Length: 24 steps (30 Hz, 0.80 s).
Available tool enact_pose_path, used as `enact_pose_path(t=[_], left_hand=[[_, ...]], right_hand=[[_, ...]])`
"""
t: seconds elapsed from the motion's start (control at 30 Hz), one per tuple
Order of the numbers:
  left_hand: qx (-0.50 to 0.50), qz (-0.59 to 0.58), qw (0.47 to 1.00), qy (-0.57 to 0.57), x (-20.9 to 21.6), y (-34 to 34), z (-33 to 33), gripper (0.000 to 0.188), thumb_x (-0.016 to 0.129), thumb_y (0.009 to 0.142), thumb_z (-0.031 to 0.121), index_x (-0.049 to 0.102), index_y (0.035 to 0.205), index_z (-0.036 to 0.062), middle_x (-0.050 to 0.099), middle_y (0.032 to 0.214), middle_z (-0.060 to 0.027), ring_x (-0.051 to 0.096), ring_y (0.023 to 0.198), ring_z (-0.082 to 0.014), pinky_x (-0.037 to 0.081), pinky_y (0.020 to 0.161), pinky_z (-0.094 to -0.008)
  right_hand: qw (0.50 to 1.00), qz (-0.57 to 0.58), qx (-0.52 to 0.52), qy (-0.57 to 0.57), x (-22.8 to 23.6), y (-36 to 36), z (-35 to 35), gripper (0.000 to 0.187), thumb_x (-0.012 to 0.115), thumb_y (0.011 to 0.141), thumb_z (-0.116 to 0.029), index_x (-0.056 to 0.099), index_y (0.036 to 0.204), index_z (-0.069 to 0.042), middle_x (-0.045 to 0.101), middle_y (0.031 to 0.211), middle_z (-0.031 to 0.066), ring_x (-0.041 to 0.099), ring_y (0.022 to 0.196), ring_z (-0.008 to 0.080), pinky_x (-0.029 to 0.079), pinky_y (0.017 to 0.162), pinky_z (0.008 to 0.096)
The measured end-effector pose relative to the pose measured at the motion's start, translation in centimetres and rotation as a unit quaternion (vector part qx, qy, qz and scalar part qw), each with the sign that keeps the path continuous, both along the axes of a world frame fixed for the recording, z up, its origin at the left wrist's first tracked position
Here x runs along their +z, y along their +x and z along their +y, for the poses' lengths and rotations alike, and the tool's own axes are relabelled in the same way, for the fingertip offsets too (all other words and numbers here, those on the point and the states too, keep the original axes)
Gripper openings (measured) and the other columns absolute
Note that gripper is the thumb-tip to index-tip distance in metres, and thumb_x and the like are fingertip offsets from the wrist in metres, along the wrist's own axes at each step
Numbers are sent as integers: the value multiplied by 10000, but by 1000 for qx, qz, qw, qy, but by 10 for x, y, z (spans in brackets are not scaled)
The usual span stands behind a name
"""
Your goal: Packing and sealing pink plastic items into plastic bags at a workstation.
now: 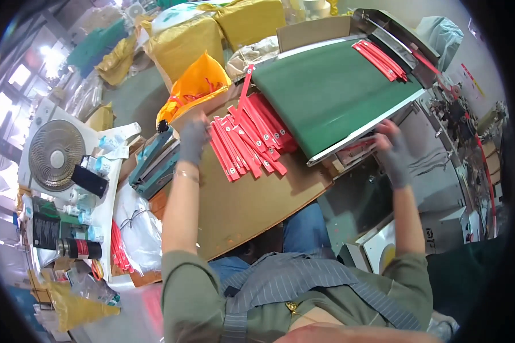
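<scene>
Red strips (247, 150) (loosely heaped) lie on the brown tabletop (257, 203).

Your left hand (193, 142) is just left of the red strips (257, 137) on the table (229, 211); your right hand (395, 157) is near the green belt (326, 94).

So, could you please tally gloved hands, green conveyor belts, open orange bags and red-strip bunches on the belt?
Gloved left hand and right hand: 2
Green conveyor belt: 1
Open orange bag: 1
Red-strip bunch: 1
Total: 5
</scene>
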<state>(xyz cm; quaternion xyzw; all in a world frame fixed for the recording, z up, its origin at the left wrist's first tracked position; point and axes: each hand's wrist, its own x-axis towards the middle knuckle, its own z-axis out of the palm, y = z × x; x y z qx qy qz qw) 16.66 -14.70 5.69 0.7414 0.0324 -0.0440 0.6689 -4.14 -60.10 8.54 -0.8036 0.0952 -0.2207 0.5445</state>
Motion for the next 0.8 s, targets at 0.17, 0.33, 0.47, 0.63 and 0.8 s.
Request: enact_pose_path(t=[0.17,0.33,0.47,0.63,0.8], left_hand=[[24,77,992,-96,-89,-126,28,230,539,909,281,593,977,68,605,764,-18,523,576,-78,396,487,-214],[127,125,978,-107,-88,-219,59,221,530,916,255,580,1014,64,618,856,-33,586,708,-98,438,558,-210],[202,153,956,-144,-95,-252,91,227,516,920,236,568,1046,55,611,922,-36,589,739,-109,449,585,-216],[150,85,981,-88,-93,-193,73,283,549,908,269,554,1085,49,594,960,-50,567,791,-95,437,644,-206],[81,30,996,26,-157,-53,20,468,596,885,337,507,1175,-19,587,1009,-91,569,893,-151,459,733,-272]], right_hand=[[963,85,236,95,-20,156,205,830,654,819,-359,228,1393,63,369,1383,232,368,1292,278,296,1060,354],[964,228,-80,-110,-80,321,259,875,715,641,-499,410,1218,84,561,1157,256,580,1054,343,469,869,390],[970,183,-34,-156,-63,346,280,442,617,743,-341,565,1039,-16,626,998,251,609,952,378,485,796,431],[900,210,82,-374,-69,290,250,527,488,845,-375,502,1192,22,582,1083,293,577,1006,412,456,855,451],[932,195,-64,-298,-155,267,209,876,393,841,-642,338,1326,86,519,1172,332,525,1096,431,413,949,417]])
